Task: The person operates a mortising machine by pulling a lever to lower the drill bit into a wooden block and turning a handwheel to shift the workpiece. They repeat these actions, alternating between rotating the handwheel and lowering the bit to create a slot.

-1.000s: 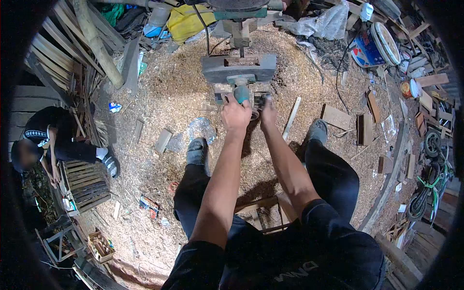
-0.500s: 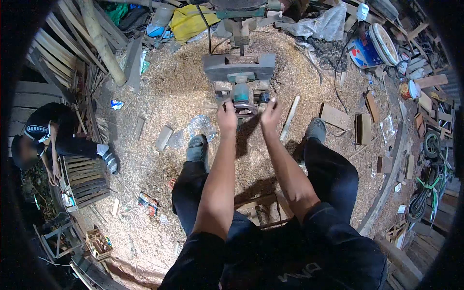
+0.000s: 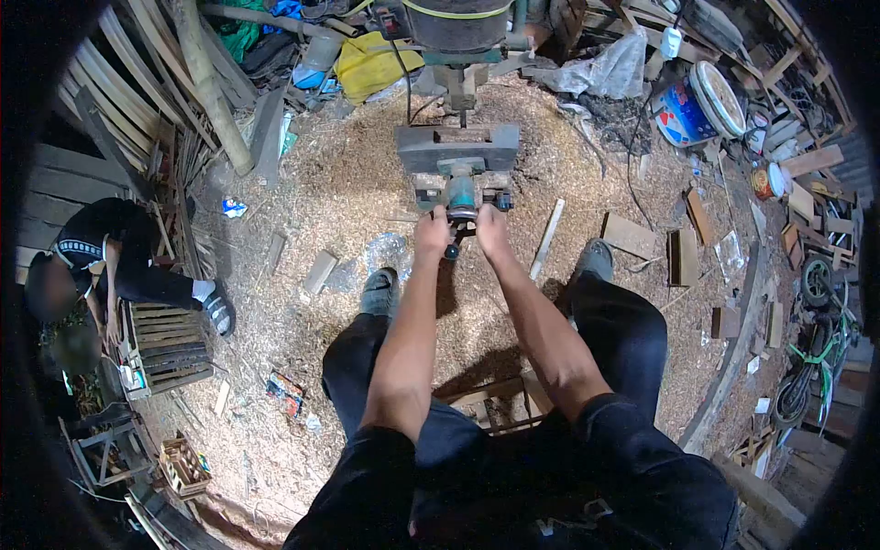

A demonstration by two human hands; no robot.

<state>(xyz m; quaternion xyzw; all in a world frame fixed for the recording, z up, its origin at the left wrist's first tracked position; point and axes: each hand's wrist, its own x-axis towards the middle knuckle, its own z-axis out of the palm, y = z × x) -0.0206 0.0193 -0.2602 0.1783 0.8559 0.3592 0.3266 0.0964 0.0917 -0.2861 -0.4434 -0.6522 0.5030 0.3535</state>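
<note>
A green and grey machine (image 3: 461,192) stands in front of me, with a dark handwheel (image 3: 462,214) on its near side. My left hand (image 3: 432,229) is closed round the left side of the wheel's rim. Round the right side of the rim, my right hand (image 3: 492,230) is closed too. A dark knob (image 3: 452,251) hangs low on the wheel between my hands. Beyond the wheel lies a grey slotted block (image 3: 458,148), below the machine's upper part.
Wood shavings (image 3: 348,183) cover the floor. A person (image 3: 119,247) sits at the left by a slatted crate (image 3: 167,345). Wood pieces (image 3: 629,235), a paint bucket (image 3: 686,112) and a bicycle (image 3: 807,362) are at the right. A long pole (image 3: 213,92) leans at the back left.
My right hand has moved left onto the wheel and closed. The wheel has turned, bringing its knob into view at the bottom. The camera view has shifted slightly.
</note>
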